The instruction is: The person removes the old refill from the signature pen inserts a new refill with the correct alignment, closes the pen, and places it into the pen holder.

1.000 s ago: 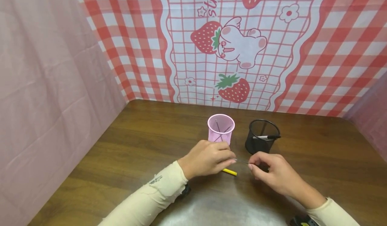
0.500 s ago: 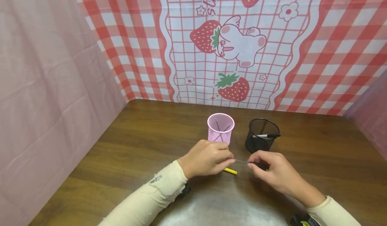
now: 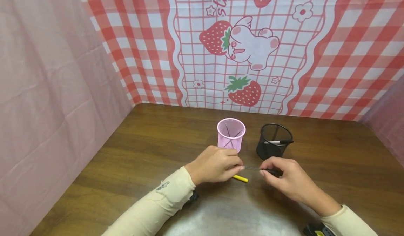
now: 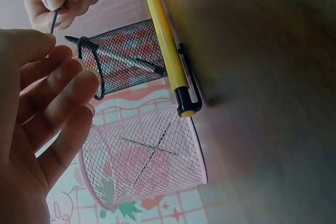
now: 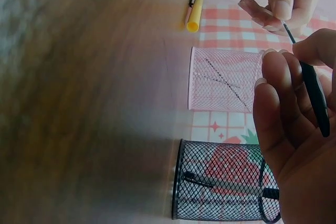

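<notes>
Between thumb and fingers my left hand (image 3: 217,164) pinches one end of a thin dark rod (image 3: 251,168). My right hand (image 3: 288,178) grips the rod's other end, where it runs into a black tapered body (image 5: 313,93) lying along the fingers in the right wrist view. Rod and body look like the inner part of a pen. Below the left fingers lies a yellow pen barrel (image 4: 168,40) with a black clip and end cap, partly hidden by that hand in the head view; its other end looks hollow in the right wrist view.
A pink mesh cup (image 3: 222,143) with crossed dark sticks showing through it stands just beyond the left hand. To its right, a black mesh cup (image 3: 266,154) holds a silver-and-black marker (image 3: 277,142). A strawberry-print cloth (image 3: 246,53) hangs behind the wooden table (image 3: 151,134).
My left hand has shifted slightly left, so a bit more of the rod shows between the two hands. The cups and the yellow barrel stay in place.
</notes>
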A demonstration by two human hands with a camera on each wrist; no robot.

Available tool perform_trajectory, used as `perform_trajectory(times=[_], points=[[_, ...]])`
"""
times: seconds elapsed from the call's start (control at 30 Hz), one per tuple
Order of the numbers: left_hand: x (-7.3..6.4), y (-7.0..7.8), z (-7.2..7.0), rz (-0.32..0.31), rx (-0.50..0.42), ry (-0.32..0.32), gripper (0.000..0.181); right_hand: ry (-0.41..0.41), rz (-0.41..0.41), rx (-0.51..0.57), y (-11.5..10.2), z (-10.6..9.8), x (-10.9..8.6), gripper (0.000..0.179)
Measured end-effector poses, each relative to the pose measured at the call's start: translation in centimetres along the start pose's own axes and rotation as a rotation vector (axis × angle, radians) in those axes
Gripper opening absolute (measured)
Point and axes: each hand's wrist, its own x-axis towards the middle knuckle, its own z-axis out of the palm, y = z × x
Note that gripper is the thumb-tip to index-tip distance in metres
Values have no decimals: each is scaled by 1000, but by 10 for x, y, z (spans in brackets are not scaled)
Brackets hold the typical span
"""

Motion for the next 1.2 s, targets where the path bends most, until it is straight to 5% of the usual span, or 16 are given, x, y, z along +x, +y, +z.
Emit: perform_trajectory(times=[1.2], points=[[-5, -14, -4, -1, -8, -3, 11, 43, 53, -28, 4, -3, -1, 31]])
